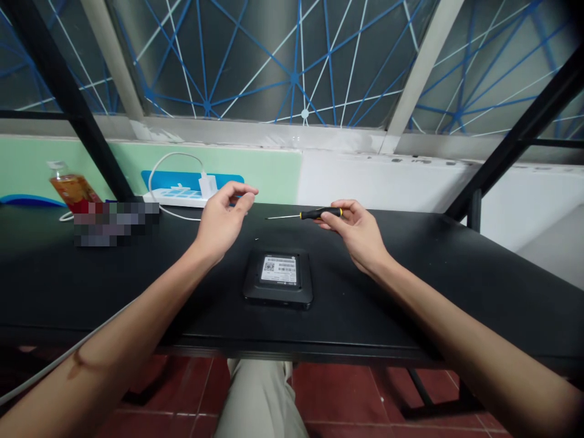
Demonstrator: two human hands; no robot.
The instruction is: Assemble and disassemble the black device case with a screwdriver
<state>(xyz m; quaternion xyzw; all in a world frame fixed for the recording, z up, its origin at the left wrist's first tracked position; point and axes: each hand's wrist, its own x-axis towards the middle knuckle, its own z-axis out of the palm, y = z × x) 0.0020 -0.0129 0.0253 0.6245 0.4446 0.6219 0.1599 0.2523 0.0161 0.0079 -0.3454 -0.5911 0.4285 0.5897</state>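
My right hand (360, 234) grips a screwdriver (320, 213) by its black and yellow handle, between thumb and fingers. The thin metal shaft lies level, its tip pointing left towards my other hand. Raised over the table, my left hand (224, 218) has thumb and forefinger drawn together; anything between them is too small to make out. Below and between both hands lies a flat black square device (253, 293), with a white printed label (279, 269) facing up. A tiny screw-like piece (256, 239) rests on the table just behind the device.
The black table (365, 322) runs up to a green and white wall. At the back left are a white power strip (176, 196) with a plugged-in charger (208, 185), a white cable, a drink bottle (75, 188) and a blurred-out object (114, 224). Slanted black frame bars flank the table.
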